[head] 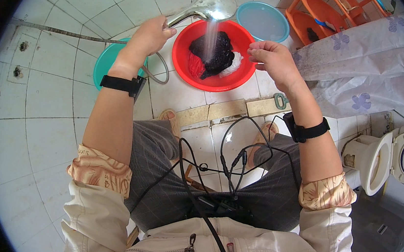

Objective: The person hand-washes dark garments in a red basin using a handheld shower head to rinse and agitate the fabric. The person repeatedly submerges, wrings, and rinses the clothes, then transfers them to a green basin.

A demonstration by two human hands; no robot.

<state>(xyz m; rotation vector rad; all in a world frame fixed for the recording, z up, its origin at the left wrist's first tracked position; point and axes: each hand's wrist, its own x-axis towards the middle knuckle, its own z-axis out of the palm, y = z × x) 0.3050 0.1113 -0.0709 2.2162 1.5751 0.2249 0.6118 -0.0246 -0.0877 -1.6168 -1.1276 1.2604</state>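
My left hand (147, 41) grips the handle of a chrome handheld shower head (214, 7), its hose trailing off to the left wall. Water streams from it onto black wet cloth (215, 51) in a red plastic basin (211, 86) on the tiled floor. Beside the black cloth lie a red crumpled piece (195, 66), perhaps a bag or cloth, and a white one (233, 66). Over the basin's right rim hovers my right hand (271, 59), its fingers loosely bent and nothing seen in them.
A teal basin (107, 62) stands on the left, partly behind my left forearm. A blue basin (262, 21) holds cloudy water. Rightward are an orange shelf rack (310, 12), a flowered curtain (364, 62) and a toilet (375, 162). A raised sill (225, 110) crosses the floor; black cables (219, 168) hang over my lap.
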